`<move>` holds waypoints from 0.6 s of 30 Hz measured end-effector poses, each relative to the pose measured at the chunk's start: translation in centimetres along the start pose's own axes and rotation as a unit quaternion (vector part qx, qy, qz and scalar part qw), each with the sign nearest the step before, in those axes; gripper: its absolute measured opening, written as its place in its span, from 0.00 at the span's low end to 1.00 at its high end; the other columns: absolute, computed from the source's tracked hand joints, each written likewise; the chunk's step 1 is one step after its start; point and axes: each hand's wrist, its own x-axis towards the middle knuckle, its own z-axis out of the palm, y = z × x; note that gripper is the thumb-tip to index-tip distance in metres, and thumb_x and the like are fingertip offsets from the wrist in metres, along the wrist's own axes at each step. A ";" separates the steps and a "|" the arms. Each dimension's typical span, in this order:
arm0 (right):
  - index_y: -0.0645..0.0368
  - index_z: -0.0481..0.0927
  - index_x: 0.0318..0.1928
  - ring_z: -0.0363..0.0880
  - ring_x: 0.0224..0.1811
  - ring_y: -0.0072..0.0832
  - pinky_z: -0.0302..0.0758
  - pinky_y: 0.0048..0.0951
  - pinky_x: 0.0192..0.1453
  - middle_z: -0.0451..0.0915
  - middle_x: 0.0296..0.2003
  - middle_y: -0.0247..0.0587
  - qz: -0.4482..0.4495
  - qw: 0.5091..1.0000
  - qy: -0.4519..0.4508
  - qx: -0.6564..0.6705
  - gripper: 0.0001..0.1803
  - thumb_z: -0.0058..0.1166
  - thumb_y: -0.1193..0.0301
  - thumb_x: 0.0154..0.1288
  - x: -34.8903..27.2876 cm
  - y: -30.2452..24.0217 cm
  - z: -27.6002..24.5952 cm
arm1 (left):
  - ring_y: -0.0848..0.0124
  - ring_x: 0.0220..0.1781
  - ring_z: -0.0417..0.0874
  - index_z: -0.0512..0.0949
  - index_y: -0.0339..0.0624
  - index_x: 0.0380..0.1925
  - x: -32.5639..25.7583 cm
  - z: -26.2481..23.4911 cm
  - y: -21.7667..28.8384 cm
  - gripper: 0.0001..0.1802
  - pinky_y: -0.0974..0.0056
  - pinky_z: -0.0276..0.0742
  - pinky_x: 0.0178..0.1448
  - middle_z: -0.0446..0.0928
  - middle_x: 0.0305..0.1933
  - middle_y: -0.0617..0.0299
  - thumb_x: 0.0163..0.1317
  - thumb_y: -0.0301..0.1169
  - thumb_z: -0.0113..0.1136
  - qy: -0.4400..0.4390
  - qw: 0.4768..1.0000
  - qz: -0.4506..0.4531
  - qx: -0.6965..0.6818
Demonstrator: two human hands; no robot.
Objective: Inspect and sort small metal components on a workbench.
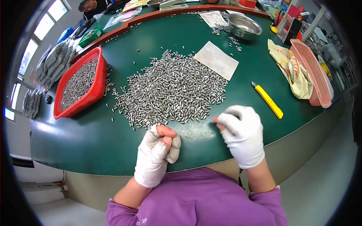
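Both in white gloves: left hand (157, 150) curled shut, right hand (241, 132) pinched at fingertips, beside small metal pieces (173, 90) heaped on green worktop (113, 139).

Not much packaging here tbh. A flat white paper packet (216, 60) lies on the green table at the far right edge of the metal pile. A printed white sheet (213, 18) sits further back, and clear plastic bags (124, 17) are at the far-left rim.

Round green table (113, 143), wood-trimmed far edge. Bright windows (43, 26) along left wall. Pale grey floor (320, 188) right.
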 end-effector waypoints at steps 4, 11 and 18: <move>0.47 0.79 0.36 0.73 0.37 0.35 0.71 0.36 0.42 0.75 0.35 0.33 -0.012 0.999 -0.023 -0.045 0.06 0.58 0.69 0.56 0.8 -0.7 1.5 | 0.77 0.25 0.68 0.71 0.44 0.47 0.2 0.3 0.2 0.13 0.73 0.63 0.29 0.75 0.36 0.60 0.70 0.38 0.56 -0.005 0.999 -0.035 0.006; 0.49 0.77 0.34 0.73 0.36 0.35 0.71 0.38 0.41 0.74 0.34 0.35 0.029 0.995 -0.072 -0.061 0.06 0.60 0.68 0.56 0.9 -1.5 1.8 | 0.76 0.30 0.72 0.68 0.43 0.49 0.2 0.1 0.1 0.16 0.73 0.69 0.32 0.76 0.45 0.56 0.69 0.39 0.57 -0.008 0.999 -0.031 0.015; 0.55 0.80 0.37 0.77 0.32 0.38 0.73 0.36 0.37 0.76 0.32 0.41 0.094 0.927 -0.069 0.358 0.08 0.64 0.72 0.56 0.3 -3.2 2.6 | 0.80 0.30 0.74 0.70 0.42 0.47 0.5 1.1 1.6 0.11 0.76 0.70 0.32 0.76 0.37 0.61 0.70 0.33 0.55 -0.010 0.986 -0.141 0.089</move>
